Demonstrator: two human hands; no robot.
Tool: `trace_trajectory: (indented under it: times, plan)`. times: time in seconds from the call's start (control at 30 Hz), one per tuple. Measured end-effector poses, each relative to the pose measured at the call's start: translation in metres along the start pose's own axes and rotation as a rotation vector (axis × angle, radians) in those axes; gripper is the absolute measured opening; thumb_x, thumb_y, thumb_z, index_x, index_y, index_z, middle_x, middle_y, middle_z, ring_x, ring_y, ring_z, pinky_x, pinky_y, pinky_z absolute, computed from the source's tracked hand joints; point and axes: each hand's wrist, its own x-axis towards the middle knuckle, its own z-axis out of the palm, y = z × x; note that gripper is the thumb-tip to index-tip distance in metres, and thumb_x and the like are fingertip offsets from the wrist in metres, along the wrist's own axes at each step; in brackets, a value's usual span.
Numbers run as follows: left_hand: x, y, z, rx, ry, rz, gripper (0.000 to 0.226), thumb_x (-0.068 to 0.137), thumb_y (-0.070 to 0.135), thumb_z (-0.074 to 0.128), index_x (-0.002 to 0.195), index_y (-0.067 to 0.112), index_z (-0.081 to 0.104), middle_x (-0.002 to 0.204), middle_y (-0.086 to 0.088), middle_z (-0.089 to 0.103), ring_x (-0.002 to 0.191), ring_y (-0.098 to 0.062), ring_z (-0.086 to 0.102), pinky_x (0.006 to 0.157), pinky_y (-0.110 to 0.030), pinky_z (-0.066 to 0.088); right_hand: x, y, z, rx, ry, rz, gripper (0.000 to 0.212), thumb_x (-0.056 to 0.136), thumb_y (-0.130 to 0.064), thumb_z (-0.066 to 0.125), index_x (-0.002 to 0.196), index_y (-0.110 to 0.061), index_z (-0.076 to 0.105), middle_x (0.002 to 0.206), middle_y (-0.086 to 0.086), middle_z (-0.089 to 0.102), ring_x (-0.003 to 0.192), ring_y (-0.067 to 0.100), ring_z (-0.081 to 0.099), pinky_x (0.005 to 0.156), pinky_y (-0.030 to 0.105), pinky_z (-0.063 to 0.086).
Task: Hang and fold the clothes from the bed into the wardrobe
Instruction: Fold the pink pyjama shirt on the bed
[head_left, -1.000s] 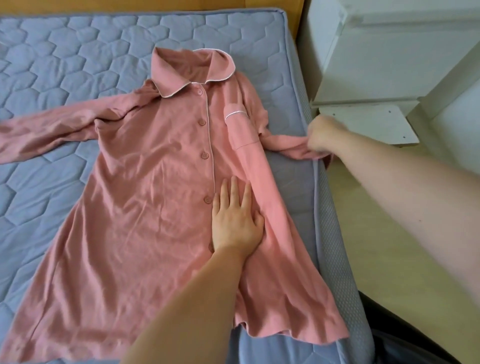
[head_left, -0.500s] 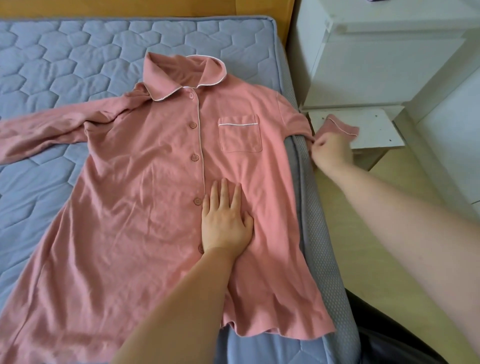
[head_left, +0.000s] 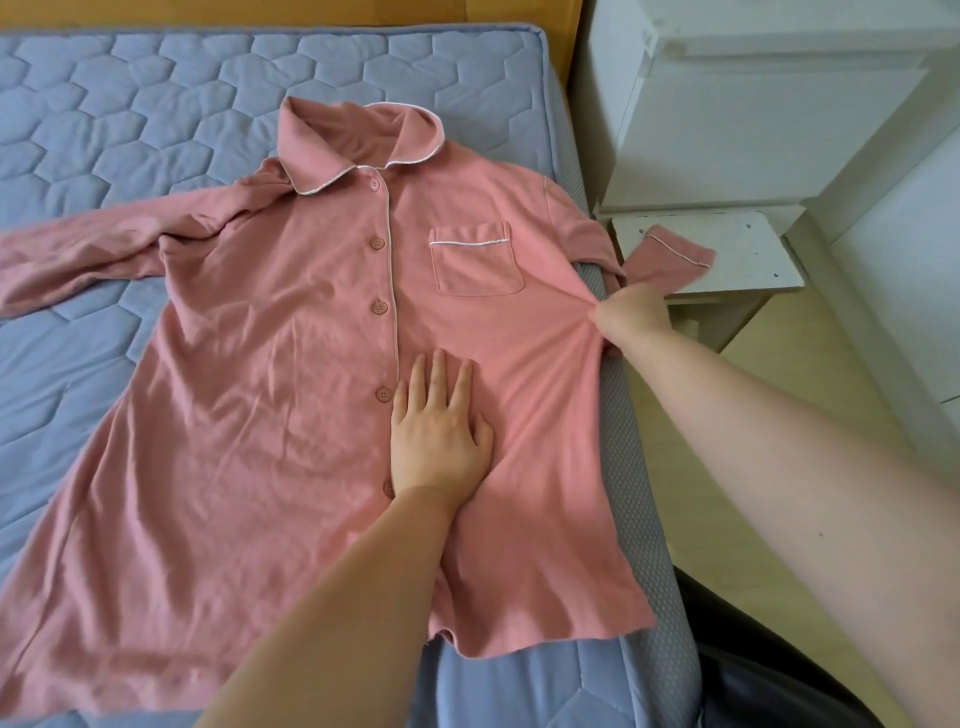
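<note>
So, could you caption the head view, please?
Left hand presses pink nightshirt flat on bed; right hand pinches its side.

A quilted blue-grey mattress (head_left: 130, 114) with a hexagon pattern lies against an orange-brown headboard (head_left: 311, 10). Just beside it stands a white cabinet (head_left: 769, 130) with a low white shelf (head_left: 737, 249) at its foot, on a pale wooden floor (head_left: 779, 374). The light is soft and even.
</note>
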Motion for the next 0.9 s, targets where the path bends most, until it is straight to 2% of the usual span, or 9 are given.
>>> trace_trajectory:
  times: [0.07, 0.17, 0.3, 0.43, 0.5, 0.67, 0.77, 0.8, 0.9]
  plan:
    - [0.000, 0.000, 0.001, -0.001, 0.012, 0.004, 0.064, 0.079, 0.030, 0.039, 0.142, 0.020, 0.044, 0.151, -0.012, 0.035, 0.142, -0.032, 0.025, 0.114, -0.046, 0.022, -0.006, 0.010, 0.002, 0.035, 0.091, -0.016, 0.022, 0.087, -0.009, 0.053, 0.103, 0.003, 0.063, 0.100, 0.017, 0.065, 0.092, 0.035, 0.063, 0.070, 0.035, 0.051]
    - [0.001, -0.001, 0.002, 0.007, 0.008, 0.005, 0.065, 0.079, 0.031, 0.038, 0.143, 0.020, 0.043, 0.152, -0.012, 0.033, 0.143, -0.031, 0.024, 0.114, -0.045, 0.020, -0.027, 0.018, 0.010, 0.098, 0.089, -0.042, 0.024, 0.088, -0.016, 0.053, 0.065, -0.007, 0.055, 0.065, 0.007, 0.053, 0.075, 0.029, 0.055, 0.052, 0.029, 0.037]
    - [0.001, -0.001, -0.001, 0.043, -0.063, 0.022, 0.070, 0.080, 0.037, 0.033, 0.148, 0.022, 0.031, 0.157, -0.010, 0.021, 0.146, -0.028, 0.013, 0.116, -0.043, 0.012, -0.067, 0.040, 0.014, 0.357, -0.174, 0.169, 0.048, 0.080, -0.042, 0.066, 0.107, -0.001, 0.061, 0.096, 0.012, 0.065, 0.088, 0.032, 0.066, 0.078, 0.041, 0.057]
    - [-0.006, -0.002, -0.002, 0.107, -0.141, 0.133, 0.068, 0.089, 0.039, 0.032, 0.152, 0.023, 0.016, 0.161, -0.005, 0.007, 0.148, -0.023, 0.001, 0.118, -0.046, 0.004, -0.105, 0.070, 0.012, 0.357, -0.442, 0.249, 0.023, 0.081, -0.025, 0.074, 0.087, -0.006, 0.062, 0.070, 0.008, 0.065, 0.051, 0.017, 0.064, 0.045, 0.024, 0.051]
    - [-0.015, 0.001, -0.003, 0.115, -0.178, 0.198, 0.065, 0.092, 0.039, 0.030, 0.153, 0.022, 0.012, 0.161, -0.004, 0.004, 0.148, -0.021, -0.001, 0.118, -0.046, 0.002, -0.116, 0.081, 0.004, 0.347, -0.550, 0.262, 0.012, 0.084, -0.012, 0.070, 0.087, -0.005, 0.062, 0.067, 0.008, 0.065, 0.049, 0.015, 0.062, 0.042, 0.021, 0.048]
    - [-0.057, 0.017, -0.005, 0.001, -0.264, 0.213, 0.060, 0.098, 0.040, 0.028, 0.153, 0.024, 0.007, 0.161, -0.003, 0.001, 0.148, -0.019, -0.004, 0.117, -0.043, -0.003, -0.138, 0.096, -0.007, 0.582, -0.524, 0.416, 0.015, 0.096, -0.020, 0.052, 0.083, -0.012, 0.056, 0.072, 0.004, 0.058, 0.058, 0.017, 0.055, 0.042, 0.021, 0.045]
    - [-0.083, 0.027, -0.007, -0.123, -0.314, 0.172, 0.059, 0.099, 0.041, 0.026, 0.152, 0.030, 0.003, 0.161, 0.002, -0.003, 0.147, -0.013, -0.009, 0.116, -0.039, -0.006, -0.157, 0.098, -0.007, 0.682, -0.460, 0.469, 0.024, 0.094, -0.032, 0.058, 0.083, -0.011, 0.060, 0.064, 0.003, 0.066, 0.050, 0.016, 0.061, 0.040, 0.020, 0.047]
    - [-0.090, 0.030, -0.009, -0.161, -0.324, 0.156, 0.058, 0.100, 0.040, 0.027, 0.152, 0.030, 0.005, 0.161, 0.004, -0.002, 0.147, -0.011, -0.009, 0.116, -0.038, -0.006, -0.162, 0.100, -0.006, 0.657, -0.442, 0.450, 0.028, 0.091, -0.036, 0.061, 0.089, -0.008, 0.062, 0.068, 0.005, 0.069, 0.053, 0.016, 0.064, 0.043, 0.021, 0.050]
    - [-0.107, 0.035, -0.021, -0.306, -0.324, 0.103, 0.055, 0.100, 0.039, 0.033, 0.152, 0.027, 0.017, 0.160, 0.007, 0.006, 0.147, -0.008, -0.002, 0.117, -0.035, -0.002, -0.178, 0.107, -0.005, 0.492, -0.334, 0.347, 0.055, 0.085, -0.041, 0.068, 0.121, -0.002, 0.056, 0.109, 0.015, 0.066, 0.091, 0.025, 0.064, 0.077, 0.035, 0.056]
